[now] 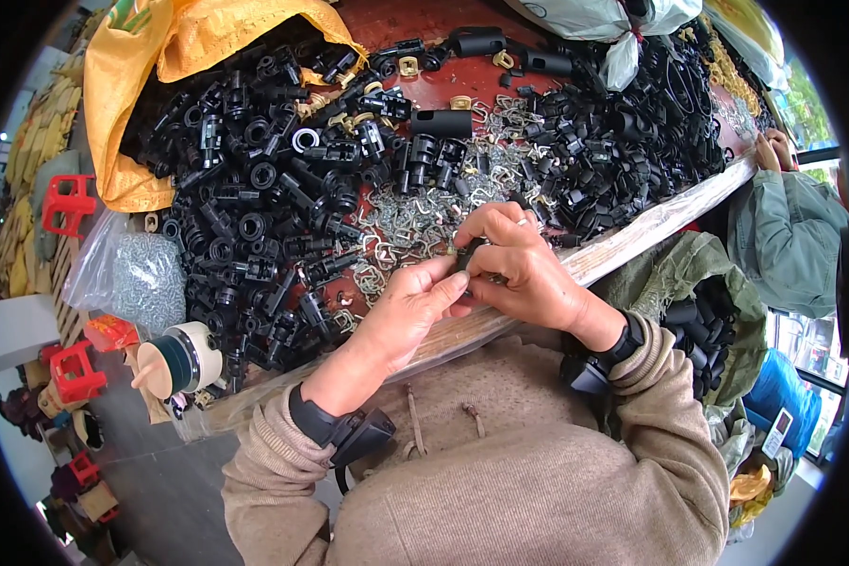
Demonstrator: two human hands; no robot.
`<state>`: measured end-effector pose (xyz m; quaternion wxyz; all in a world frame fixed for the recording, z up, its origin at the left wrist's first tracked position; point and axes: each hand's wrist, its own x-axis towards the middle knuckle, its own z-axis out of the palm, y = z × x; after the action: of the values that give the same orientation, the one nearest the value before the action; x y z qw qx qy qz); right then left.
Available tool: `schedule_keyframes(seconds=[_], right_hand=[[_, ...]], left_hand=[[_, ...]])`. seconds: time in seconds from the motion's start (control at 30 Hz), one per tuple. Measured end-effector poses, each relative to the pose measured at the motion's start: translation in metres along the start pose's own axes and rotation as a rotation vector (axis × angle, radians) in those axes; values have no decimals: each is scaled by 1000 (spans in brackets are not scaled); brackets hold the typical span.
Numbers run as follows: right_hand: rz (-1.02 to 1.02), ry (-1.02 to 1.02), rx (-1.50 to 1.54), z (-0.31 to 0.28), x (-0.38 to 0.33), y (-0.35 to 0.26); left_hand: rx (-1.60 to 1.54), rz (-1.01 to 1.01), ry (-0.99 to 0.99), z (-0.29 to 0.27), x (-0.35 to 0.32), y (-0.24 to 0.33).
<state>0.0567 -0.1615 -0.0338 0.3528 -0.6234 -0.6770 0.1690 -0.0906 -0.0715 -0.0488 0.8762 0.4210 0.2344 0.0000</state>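
My left hand (401, 316) and my right hand (519, 269) meet over the table's near edge. Pinched between their fingertips is a small black part (471, 253), mostly covered by the fingers, so its exact shape cannot be made out. Both hands are closed on it. Just beyond them lies a scatter of small bent metal wire clips (410, 215). To the left of the clips spreads a heap of black tubular plastic fittings (255, 226). A pile of small black plastic pieces (594, 141) lies to the right.
A wooden rail (670, 222) edges the red table. At left are an orange woven sack (127, 151), a clear bag of metal pieces (149, 281) and a lidded jar (198, 357). A green sack (750, 321) holds black parts at right. Another person's sleeve (783, 236) shows beyond.
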Motion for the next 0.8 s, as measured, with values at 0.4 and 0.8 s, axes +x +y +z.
schedule_keyframes(seconds=[0.4, 0.8], right_hand=[[17, -10, 198, 9, 2, 13], [33, -8, 82, 10, 4, 9]], left_hand=[[-186, -72, 44, -4, 1, 2], [-205, -86, 69, -8, 2, 3]])
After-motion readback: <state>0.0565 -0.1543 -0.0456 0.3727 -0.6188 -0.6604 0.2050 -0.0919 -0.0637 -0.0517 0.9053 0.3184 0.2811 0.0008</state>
